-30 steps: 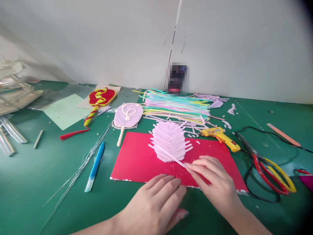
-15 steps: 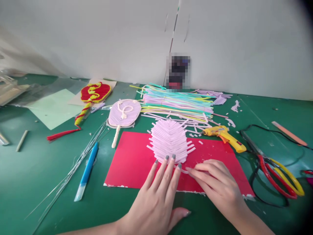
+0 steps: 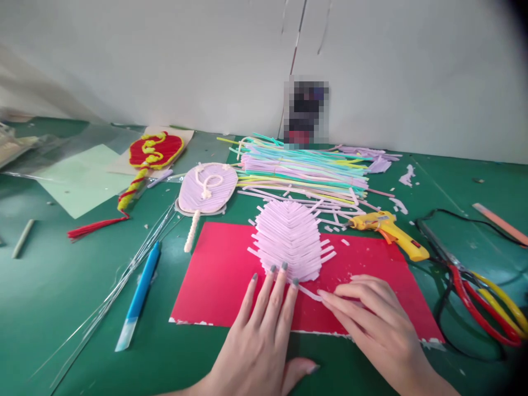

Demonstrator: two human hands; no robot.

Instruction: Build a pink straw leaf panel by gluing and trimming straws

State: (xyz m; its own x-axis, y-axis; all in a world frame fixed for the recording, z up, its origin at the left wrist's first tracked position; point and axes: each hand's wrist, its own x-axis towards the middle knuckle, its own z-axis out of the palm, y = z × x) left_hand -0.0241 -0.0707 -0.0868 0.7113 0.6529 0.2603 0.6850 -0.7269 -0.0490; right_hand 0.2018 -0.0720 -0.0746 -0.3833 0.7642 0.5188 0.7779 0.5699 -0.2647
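A leaf-shaped panel of pale lavender pipe cleaners point(image 3: 286, 239), laid in a chevron pattern, lies on a red sheet point(image 3: 214, 275). My left hand point(image 3: 264, 335) is spread flat, with its fingertips on the panel's lower edge. From under those fingertips a single lavender pipe cleaner point(image 3: 309, 292) runs right, slightly bent. Its right end is pinched between the thumb and fingers of my right hand point(image 3: 379, 322), which is low over the red sheet. Several strip ends stick out at both sides of the panel.
Right of the sheet are a yellow glue gun point(image 3: 388, 231) and red-and-yellow-handled scissors point(image 3: 474, 291). Behind lies a pile of coloured pipe cleaners point(image 3: 305, 170). To the left are a lavender fan point(image 3: 208, 190), a red fan point(image 3: 157, 151), thin wires point(image 3: 124, 275) and a blue pen-like tool point(image 3: 142, 297).
My view has shifted slightly. The pinched pipe cleaner shows a longer, straighter stretch between my hands, and my right hand is a little farther from my left fingertips.
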